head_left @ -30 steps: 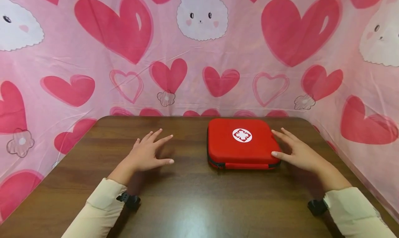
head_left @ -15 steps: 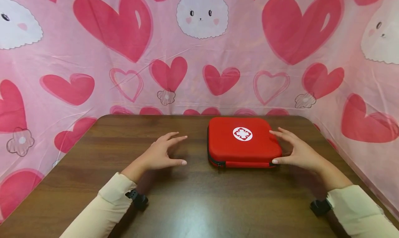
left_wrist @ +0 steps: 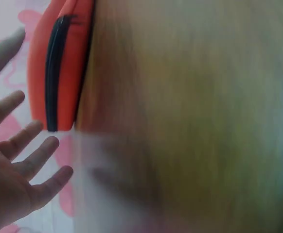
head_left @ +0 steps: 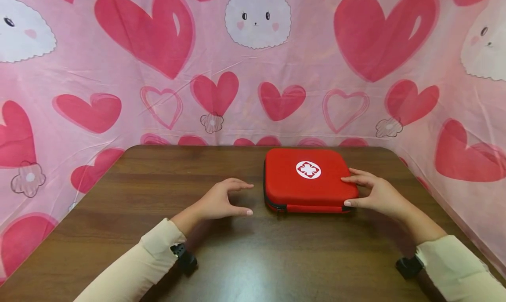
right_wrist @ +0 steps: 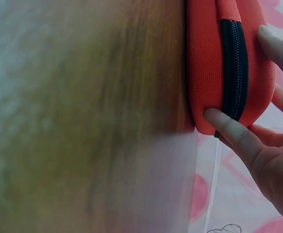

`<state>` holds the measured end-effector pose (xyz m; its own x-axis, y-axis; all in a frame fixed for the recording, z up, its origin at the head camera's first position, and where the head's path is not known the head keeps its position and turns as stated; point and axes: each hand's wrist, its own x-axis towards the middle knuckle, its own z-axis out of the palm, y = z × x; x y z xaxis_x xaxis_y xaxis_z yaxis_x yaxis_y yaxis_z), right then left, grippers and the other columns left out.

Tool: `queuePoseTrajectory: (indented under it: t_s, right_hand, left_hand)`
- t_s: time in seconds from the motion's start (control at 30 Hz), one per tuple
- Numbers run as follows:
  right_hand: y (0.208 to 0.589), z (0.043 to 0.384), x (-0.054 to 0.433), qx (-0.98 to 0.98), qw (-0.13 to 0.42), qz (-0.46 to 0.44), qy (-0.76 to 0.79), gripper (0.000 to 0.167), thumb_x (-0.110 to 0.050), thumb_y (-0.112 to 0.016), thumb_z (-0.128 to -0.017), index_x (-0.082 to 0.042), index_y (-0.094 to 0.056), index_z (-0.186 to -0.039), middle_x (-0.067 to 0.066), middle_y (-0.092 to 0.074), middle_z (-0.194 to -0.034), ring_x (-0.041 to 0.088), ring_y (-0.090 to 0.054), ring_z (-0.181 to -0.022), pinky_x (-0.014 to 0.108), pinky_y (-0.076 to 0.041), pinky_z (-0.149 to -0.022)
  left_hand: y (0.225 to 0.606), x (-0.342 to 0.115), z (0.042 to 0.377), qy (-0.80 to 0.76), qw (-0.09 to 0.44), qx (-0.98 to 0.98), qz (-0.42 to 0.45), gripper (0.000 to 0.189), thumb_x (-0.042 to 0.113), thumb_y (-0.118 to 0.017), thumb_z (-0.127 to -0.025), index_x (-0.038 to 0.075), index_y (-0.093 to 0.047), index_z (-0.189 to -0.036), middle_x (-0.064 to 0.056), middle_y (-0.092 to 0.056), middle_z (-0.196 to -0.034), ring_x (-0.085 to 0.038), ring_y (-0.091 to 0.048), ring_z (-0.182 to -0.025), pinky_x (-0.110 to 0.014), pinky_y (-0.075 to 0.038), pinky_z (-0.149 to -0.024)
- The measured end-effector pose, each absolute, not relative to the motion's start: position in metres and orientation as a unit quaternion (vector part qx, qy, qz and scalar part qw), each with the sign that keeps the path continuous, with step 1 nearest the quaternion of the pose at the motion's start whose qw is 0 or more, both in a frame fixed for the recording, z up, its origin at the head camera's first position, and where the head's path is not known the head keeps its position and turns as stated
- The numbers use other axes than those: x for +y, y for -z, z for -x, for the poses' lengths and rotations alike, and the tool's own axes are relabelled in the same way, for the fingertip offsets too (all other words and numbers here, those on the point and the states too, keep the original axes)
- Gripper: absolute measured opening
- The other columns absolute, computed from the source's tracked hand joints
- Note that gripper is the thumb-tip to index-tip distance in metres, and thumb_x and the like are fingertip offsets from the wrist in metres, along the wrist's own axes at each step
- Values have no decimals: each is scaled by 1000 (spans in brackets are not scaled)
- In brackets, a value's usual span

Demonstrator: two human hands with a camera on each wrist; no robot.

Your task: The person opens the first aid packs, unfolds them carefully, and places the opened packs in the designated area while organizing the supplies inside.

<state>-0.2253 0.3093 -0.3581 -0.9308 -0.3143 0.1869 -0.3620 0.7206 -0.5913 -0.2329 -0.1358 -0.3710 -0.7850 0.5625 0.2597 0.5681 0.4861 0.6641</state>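
Observation:
A red zipped first-aid case [head_left: 308, 190] with a white cross emblem lies flat on the brown table in the head view. My right hand [head_left: 381, 198] is at its right end, thumb by the near corner and a fingertip at the top edge. In the right wrist view, a finger [right_wrist: 229, 128] touches the case's lower side beside the black zipper [right_wrist: 236, 68]. My left hand [head_left: 219, 201] is apart from the case's left side, thumb and fingers spread towards it, holding nothing. The left wrist view shows that palm [left_wrist: 5, 184] facing the case's zipped side.
The wooden table [head_left: 245, 249] extends in front of and to the left of the case. Behind it hangs a pink cloth [head_left: 253, 64] with hearts and rabbits, which also runs along both sides. Each wrist wears a black strapped device [head_left: 186, 258].
My left hand has moved right, closer to the case, and its fingers have drawn together somewhat. My right hand's fingers have come down to the case's right end. The case has stayed put.

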Motion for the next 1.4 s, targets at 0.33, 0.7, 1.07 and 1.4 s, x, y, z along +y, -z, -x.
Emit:
queuePoseTrajectory:
  t_s: [0.33, 0.7, 1.07, 1.4]
  right_hand:
    - [359, 229, 305, -919, 31, -187, -346, 68, -31, -88, -71, -2, -63, -127, 23, -41, -146, 44, -40, -130, 29, -50, -91]
    - [358, 227, 302, -925, 26, -170, -340, 69, -34, -87, -72, -4, -63, -129, 21, -41, -147, 43, -39, -131, 25, -46, -94]
    - [357, 225, 296, -929, 26, -162, -331, 71, -36, -86, -72, -3, -62, -130, 23, -41, -146, 45, -38, -131, 57, -42, -98]
    - [358, 226, 300, -920, 31, -186, -343, 67, -31, -87, -72, -3, -63, -128, 22, -41, -146, 45, -38, -131, 6, -37, -87]
  left_hand:
    - [382, -103, 225, 427, -57, -862, 268, 33, 26, -86, -75, 8, -77, -102, 2, -74, -87, -11, -65, -79, -25, -53, -69]
    - [395, -72, 226, 440, -75, -865, 229, 22, 24, -87, -73, 12, -81, -90, 7, -73, -79, -5, -60, -70, -23, -50, -61]
    - [400, -59, 219, 484, -31, -860, 159, 6, 15, -80, -78, 10, -79, -76, 9, -66, -62, -5, -55, -46, -24, -50, -46]
    - [387, -79, 224, 386, -1, -881, 274, 10, 9, -76, -82, 12, -76, -73, 9, -64, -57, -1, -55, -49, -20, -48, -50]
